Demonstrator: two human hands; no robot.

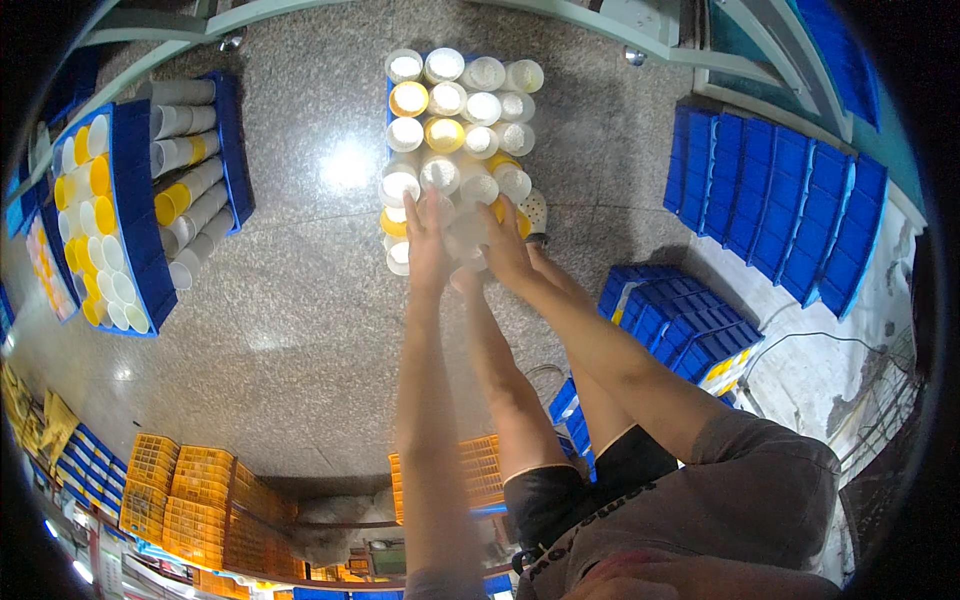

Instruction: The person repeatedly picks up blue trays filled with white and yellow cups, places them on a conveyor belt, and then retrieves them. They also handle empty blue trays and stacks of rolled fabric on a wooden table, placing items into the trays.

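Round white and yellow plastic cups (445, 134) stood at upper centre, the upper rows seemingly settled, the lower perhaps unfinished around the bare left hand (426, 238) and right hand (508, 242), whose fingers looked spread, grip unclear.

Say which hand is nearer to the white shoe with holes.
Right. The right hand is just left of the white shoe; the left hand is farther left, beyond some cups.

White and yellow cups (481, 139), standing, in close rows
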